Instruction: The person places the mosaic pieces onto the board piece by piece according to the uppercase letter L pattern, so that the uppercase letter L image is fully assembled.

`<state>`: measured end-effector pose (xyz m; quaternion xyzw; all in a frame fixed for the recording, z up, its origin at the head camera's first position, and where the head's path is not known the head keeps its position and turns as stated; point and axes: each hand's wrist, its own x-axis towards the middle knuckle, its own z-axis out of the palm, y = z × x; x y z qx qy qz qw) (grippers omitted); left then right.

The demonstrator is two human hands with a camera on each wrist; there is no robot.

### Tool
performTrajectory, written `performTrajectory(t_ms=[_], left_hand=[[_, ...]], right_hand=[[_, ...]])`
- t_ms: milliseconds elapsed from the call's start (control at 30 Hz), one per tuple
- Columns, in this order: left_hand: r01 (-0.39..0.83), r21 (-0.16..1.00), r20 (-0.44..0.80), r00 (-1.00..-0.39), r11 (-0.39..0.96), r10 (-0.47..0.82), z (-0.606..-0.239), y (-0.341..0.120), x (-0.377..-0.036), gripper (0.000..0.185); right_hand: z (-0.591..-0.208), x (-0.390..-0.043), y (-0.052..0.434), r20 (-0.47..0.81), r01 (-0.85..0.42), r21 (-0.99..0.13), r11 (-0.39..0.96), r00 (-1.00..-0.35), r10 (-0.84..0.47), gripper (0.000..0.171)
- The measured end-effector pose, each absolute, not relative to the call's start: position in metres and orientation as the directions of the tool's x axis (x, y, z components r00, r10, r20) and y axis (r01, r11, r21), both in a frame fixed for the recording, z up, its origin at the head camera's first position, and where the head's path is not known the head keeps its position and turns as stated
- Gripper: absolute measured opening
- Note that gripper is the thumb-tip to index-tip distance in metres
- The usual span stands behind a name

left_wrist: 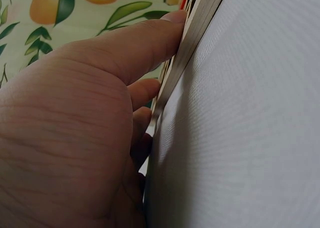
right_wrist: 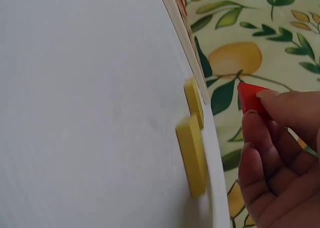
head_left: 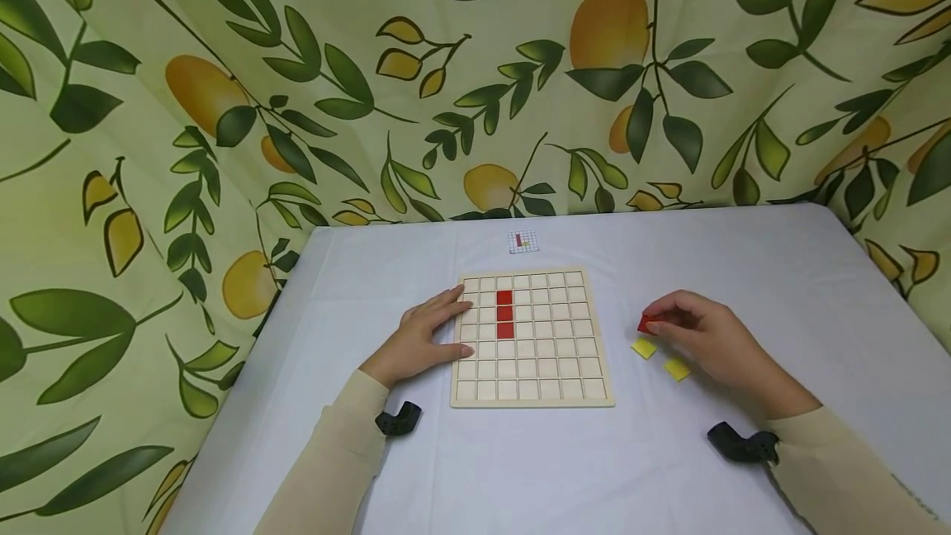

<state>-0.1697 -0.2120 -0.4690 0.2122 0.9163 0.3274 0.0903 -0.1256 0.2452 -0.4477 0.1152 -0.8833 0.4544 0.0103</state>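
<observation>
A wooden grid board (head_left: 553, 399) lies on the white-covered table, with three red square tiles (head_left: 505, 314) stacked in one column of its cells. My left hand (head_left: 422, 333) rests on the board's left edge, fingers and thumb extended over the rim; the left wrist view shows the thumb against the board's side (left_wrist: 172, 75). To the right of the board, my right hand (head_left: 702, 333) pinches a red tile (right_wrist: 252, 98) between thumb and fingers, raised off the cloth. Just below it lie two yellow tiles, one nearer the board (head_left: 644, 347) and one farther right (head_left: 678, 368).
A small card (head_left: 523, 242) printed with a coloured grid lies behind the board. The white cloth (head_left: 535, 469) covers the table, and a leaf-and-fruit curtain (head_left: 446, 89) hangs at its back and left. Each wrist carries a black device (head_left: 743, 444).
</observation>
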Motion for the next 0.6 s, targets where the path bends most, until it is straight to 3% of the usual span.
performTrajectory(t_ms=[600], left_hand=[[0.326,0.639,-0.021,-0.898,0.697,0.439,-0.468,-0.210,-0.169,0.081]], right_hand=[[-0.449,-0.121,0.196,0.167,-0.321,-0.854,0.409,-0.915,-0.368,0.016]])
